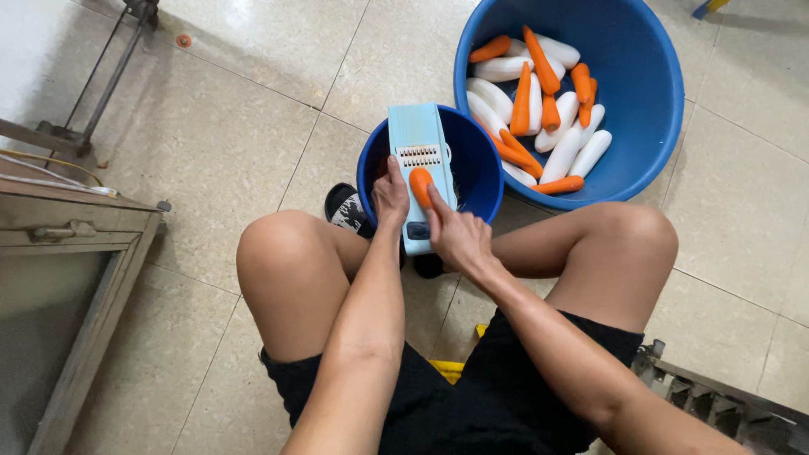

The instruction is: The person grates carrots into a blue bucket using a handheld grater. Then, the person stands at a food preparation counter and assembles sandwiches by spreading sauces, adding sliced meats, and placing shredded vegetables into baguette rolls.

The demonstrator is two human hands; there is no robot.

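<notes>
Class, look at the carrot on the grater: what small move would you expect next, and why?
Probably a push of the carrot up the light blue grater toward its blade slot. The right hand presses the carrot just below the blades, the left hand steadies the grater's edge, and the grater leans over the small blue bucket, which could catch the shreds.

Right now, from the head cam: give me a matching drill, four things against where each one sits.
Things:
1. grater
2. carrot piece
3. peeled carrots and white radishes
4. left hand

Places:
A. loose in the large blue tub
B. propped across the small blue bucket
C. pressed on the grater face under the right hand
D. gripping the grater's left edge

Pairs: 1-B, 2-C, 3-A, 4-D
</notes>
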